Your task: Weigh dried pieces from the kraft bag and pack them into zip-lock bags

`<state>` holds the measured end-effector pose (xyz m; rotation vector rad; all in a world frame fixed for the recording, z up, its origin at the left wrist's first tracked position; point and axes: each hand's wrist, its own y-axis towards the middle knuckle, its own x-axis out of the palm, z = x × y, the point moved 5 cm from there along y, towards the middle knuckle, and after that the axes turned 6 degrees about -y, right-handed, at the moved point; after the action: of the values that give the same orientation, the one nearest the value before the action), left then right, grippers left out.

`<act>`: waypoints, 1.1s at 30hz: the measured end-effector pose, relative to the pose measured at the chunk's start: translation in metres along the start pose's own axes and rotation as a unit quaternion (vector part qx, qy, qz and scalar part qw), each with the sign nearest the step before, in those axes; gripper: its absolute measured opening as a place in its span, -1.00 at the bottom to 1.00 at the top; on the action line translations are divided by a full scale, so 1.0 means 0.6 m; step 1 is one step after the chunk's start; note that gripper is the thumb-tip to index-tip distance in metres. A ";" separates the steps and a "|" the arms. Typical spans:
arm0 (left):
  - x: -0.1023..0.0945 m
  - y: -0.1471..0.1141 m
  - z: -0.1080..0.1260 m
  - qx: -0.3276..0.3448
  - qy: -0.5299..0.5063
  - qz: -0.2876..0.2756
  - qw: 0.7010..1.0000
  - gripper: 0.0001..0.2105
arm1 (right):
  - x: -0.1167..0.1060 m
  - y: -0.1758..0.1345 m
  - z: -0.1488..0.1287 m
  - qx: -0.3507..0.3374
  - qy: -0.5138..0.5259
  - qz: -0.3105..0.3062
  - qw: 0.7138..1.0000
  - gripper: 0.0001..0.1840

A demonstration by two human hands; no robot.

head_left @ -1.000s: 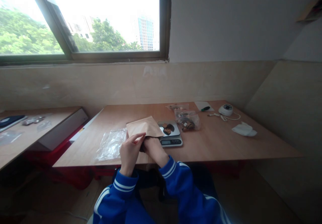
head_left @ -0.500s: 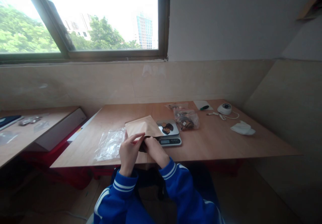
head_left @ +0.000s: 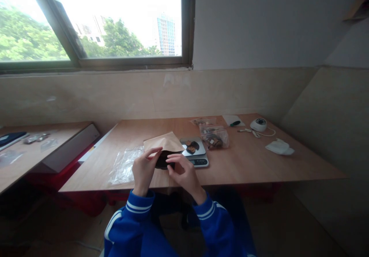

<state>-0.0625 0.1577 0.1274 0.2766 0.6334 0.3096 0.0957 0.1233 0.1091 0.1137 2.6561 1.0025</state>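
Note:
A brown paper bag (head_left: 164, 141) lies tilted on the table with its dark mouth facing me. My left hand (head_left: 144, 168) pinches the left side of the bag's rim between thumb and fingers. At the right side of the mouth is my right hand (head_left: 186, 172), its thumb and fingers apart. Its fingertips reach the opening; whether they touch the rim is unclear. Just behind the right hand stands a white kitchen scale (head_left: 201, 161), partly covered by the bag and hand. Dark brown dried pieces, perhaps mushrooms, (head_left: 191, 147) rest on its plate.
Clear plastic bags (head_left: 123, 166) lie left of the paper bag. Behind the scale are zip bags of dark pieces (head_left: 215, 137). Farther right sit a green-handled tool (head_left: 235, 123), a white dome camera (head_left: 258, 124) with a cable, and a crumpled white cloth or tissue (head_left: 279, 147).
My right hand has drawn back to the right from the bag's mouth, and its fingers have spread. The dark opening shows wider. My left hand has shifted slightly left.

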 end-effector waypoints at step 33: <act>-0.004 -0.007 -0.016 -0.010 -0.011 -0.001 1.000 -0.79 | -0.121 0.045 0.117 0.145 0.054 -0.059 0.986 -0.61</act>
<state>-0.0697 0.1546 0.1200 0.2599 0.6087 0.3101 0.1856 0.1752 0.0949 -0.0378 2.8552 0.5967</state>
